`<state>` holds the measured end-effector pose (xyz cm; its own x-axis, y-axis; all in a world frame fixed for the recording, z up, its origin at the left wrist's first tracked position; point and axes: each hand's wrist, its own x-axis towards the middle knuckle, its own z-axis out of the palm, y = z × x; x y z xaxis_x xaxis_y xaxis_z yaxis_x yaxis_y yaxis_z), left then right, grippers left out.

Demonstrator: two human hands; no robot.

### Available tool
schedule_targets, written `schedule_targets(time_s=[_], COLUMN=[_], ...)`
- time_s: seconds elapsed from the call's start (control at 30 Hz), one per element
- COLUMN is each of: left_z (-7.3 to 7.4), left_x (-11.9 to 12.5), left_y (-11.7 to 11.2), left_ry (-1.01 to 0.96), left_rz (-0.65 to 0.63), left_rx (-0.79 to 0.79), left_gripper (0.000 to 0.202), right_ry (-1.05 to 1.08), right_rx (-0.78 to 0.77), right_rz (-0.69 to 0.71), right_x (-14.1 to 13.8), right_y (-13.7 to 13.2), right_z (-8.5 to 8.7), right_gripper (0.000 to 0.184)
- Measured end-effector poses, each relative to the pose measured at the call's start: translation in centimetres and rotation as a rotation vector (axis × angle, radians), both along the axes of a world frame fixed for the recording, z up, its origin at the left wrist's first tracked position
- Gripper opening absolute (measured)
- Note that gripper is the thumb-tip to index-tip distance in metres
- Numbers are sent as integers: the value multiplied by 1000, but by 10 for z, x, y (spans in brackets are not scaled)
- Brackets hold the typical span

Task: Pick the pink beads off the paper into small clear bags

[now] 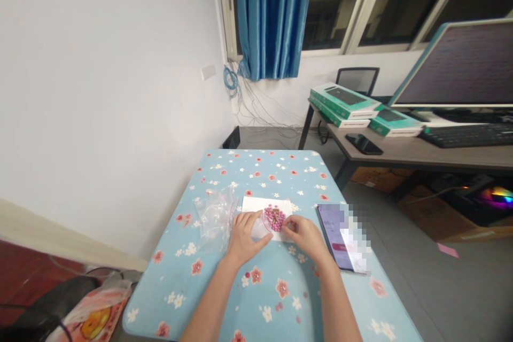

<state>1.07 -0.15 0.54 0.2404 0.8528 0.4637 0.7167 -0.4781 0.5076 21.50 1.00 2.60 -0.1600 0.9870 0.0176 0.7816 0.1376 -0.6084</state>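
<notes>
On the table lies a white sheet of paper (254,204), bearing a cluster of small round pink beads (276,224) with a few brownish-gold pieces among them. My left hand (244,238) rests over the paper's left part, thumb apart from the fingers and fingertips near the beads; it holds nothing that I can see. At the cluster's right edge, my right hand (302,232) has thumb and forefinger pinched together. Whatever may be between those fingertips is too small to make out. Left of my left hand, a crumpled clear plastic bag (216,216) lies on the table.
A blue flowered cloth covers the small table (272,168). A phone (340,240) with a lit screen lies right of my right hand. Beyond stands a desk (360,152) with green keyboard boxes (344,101), another phone and a monitor. A white wall (120,91) runs along the left.
</notes>
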Motion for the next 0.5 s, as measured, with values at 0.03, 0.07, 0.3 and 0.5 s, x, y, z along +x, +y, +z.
schedule_targets(time_s=[0.03, 0.07, 0.3, 0.5], left_z=[0, -1, 2, 2], left_x=[0, 0, 0, 1], left_y=[0, 0, 0, 0], left_ry=[0, 0, -3, -7], left_rz=[0, -1, -7, -2], left_rx=[-2, -4, -24, -24], left_gripper=[52, 52, 52, 51], right_ry=[2, 4, 25, 74], right_rx=[-2, -4, -110, -155], right_rz=[-1, -2, 37, 102], right_x=[0, 0, 7, 12], right_y=[0, 0, -4, -6], right_z=[0, 0, 1, 3], right_gripper=[19, 19, 23, 20])
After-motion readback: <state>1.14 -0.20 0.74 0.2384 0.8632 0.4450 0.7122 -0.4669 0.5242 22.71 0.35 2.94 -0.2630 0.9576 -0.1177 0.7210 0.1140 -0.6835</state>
